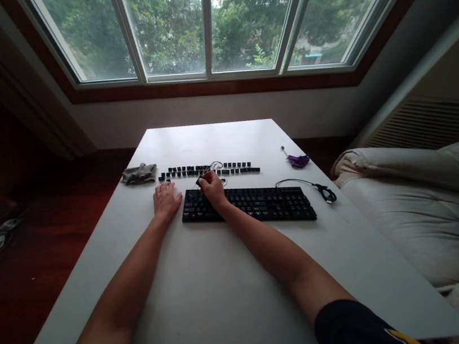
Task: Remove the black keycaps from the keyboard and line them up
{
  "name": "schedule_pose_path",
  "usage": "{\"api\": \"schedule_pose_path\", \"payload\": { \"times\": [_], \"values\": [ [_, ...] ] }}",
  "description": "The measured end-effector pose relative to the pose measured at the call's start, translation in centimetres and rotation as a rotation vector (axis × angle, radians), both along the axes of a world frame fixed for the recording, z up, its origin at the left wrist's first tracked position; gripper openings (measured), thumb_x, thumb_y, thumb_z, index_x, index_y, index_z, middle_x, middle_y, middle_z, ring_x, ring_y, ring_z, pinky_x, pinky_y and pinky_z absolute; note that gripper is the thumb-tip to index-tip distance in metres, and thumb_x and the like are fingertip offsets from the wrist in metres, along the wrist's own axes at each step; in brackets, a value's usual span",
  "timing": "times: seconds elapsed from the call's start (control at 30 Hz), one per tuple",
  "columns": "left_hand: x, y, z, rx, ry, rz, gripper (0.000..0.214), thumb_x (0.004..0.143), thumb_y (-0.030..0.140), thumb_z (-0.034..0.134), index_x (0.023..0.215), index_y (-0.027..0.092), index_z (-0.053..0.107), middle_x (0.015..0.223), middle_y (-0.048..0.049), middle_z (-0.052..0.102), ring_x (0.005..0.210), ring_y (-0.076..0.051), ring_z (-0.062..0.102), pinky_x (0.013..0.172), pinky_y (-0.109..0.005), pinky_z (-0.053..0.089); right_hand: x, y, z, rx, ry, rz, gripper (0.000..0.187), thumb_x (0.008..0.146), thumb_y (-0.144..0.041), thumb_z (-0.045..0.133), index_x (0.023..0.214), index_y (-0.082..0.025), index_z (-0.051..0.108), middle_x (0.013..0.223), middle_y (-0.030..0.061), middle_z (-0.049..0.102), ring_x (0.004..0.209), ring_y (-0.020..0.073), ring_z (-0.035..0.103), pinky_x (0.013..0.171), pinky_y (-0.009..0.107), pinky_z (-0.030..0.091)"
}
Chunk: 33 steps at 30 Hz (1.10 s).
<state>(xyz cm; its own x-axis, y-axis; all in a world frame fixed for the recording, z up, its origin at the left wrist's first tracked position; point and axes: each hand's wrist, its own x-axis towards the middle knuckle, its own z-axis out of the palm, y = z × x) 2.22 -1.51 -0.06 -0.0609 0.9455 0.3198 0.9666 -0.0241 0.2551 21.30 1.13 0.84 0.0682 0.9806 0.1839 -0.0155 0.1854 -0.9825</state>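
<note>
A black keyboard point(259, 202) lies on the white table. My right hand point(213, 188) is over its upper left part, thumb and fingers pinched on a small black piece point(199, 182) with thin wire beside it. It looks like a keycap puller, though the fingers hide most of it. My left hand point(166, 201) rests palm down on the table just left of the keyboard, fingers apart and holding nothing. Beyond the hands, loose black keycaps point(237, 165) stand in rows. A thin wire loop point(216, 165) shows among them.
A crumpled grey cloth point(140, 174) lies at the table's left edge. Towards the right edge are a purple brush-like item point(297, 160) and the keyboard's bundled cable point(326, 193). A pale sofa point(397, 211) borders the table point(213, 299) on the right; a window is ahead.
</note>
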Motion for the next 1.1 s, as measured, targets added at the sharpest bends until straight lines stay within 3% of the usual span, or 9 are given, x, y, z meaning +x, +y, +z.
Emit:
{"api": "schedule_pose_path", "payload": {
  "times": [0.5, 1.1],
  "values": [
    [-0.4, 0.6, -1.0, -0.064, 0.019, -0.018, 0.055, 0.095, 0.050, 0.047, 0.141, 0.021, 0.052, 0.157, -0.0134, 0.040, 0.146, -0.034, 0.030, 0.120, -0.049, 0.022, 0.0, -0.1, 0.1, 0.006, 0.006, 0.002, 0.022, 0.082, -0.041, 0.061, 0.090, -0.023, 0.050, 0.078, -0.0033, 0.059, 0.056, 0.0120, 0.057, 0.052, 0.025, 0.048],
    [-1.0, 1.3, -1.5, -0.186, 0.034, -0.012, 0.074, 0.095, 0.064, 0.039, 0.154, 0.019, 0.037, 0.165, -0.0153, 0.026, 0.152, -0.035, 0.020, 0.122, -0.051, 0.016, 0.0, -0.2, 0.1, 0.014, -0.026, -0.003, 0.022, 0.083, -0.042, 0.059, 0.088, -0.023, 0.049, 0.074, -0.0045, 0.057, 0.055, 0.0119, 0.058, 0.053, 0.024, 0.047]
  ]
}}
